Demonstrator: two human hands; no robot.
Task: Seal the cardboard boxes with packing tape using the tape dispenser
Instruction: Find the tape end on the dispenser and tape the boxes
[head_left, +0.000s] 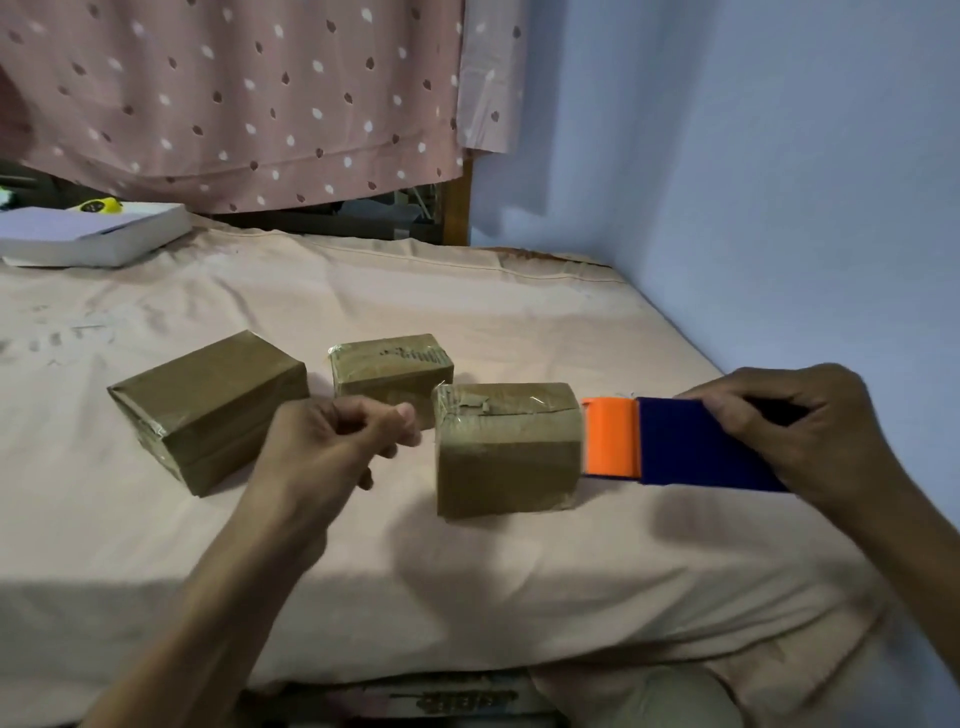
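Three brown cardboard boxes wrapped in tape lie on the bed: a large one (208, 410) at the left, a small one (392, 366) behind, and a nearer one (509, 449) in the middle. My right hand (800, 431) grips a blue and orange tape dispenser (675, 444), whose orange end touches the right side of the nearer box. My left hand (332, 441) hovers just left of that box with its fingers curled and nothing in them.
The bed (467, 571) is covered with a pale pink sheet. A white flat box (98, 234) with a yellow object (98, 206) on it lies at the back left. A dotted curtain (234, 93) hangs behind and a blue wall (753, 156) stands at the right.
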